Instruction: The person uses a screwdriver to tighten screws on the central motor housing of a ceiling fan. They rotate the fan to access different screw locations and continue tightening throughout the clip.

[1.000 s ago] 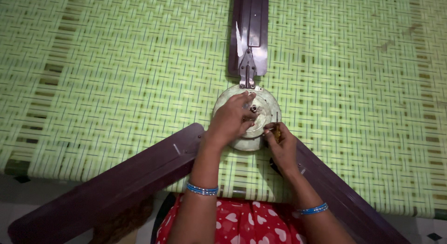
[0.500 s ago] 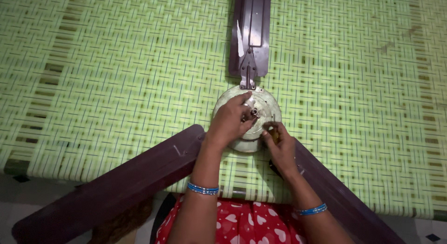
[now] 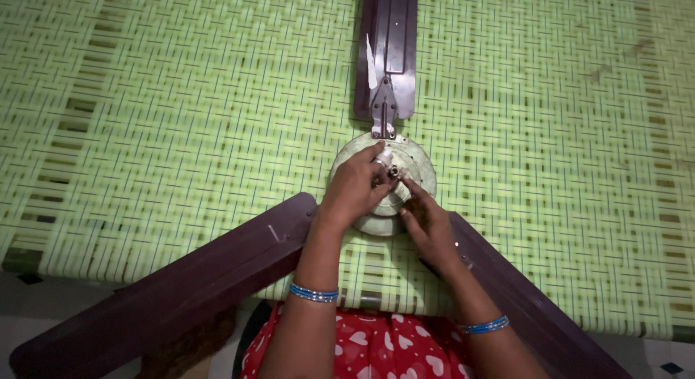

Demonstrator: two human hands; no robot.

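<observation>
A ceiling fan lies on a green woven cot. Its round pale motor housing (image 3: 413, 162) sits in the middle, with three dark brown blades spreading out: one (image 3: 387, 46) away from me, one (image 3: 181, 292) to my lower left, one (image 3: 528, 292) to my lower right. My left hand (image 3: 355, 187) rests on top of the housing, fingers curled around the small metal hub (image 3: 385, 162) at its centre. My right hand (image 3: 427, 220) touches the housing beside the hub, fingertips pointing at it. Whether it holds a small tool I cannot tell.
The green woven cot surface (image 3: 181, 118) stretches in all directions under the fan. Its near edge (image 3: 29, 259) runs along the bottom left, with pale floor beyond. Red cloth with white hearts (image 3: 384, 350) covers my lap below the hands.
My right hand has slid up along the housing and its fingers now reach the centre hub. My left hand has stayed on the hub.
</observation>
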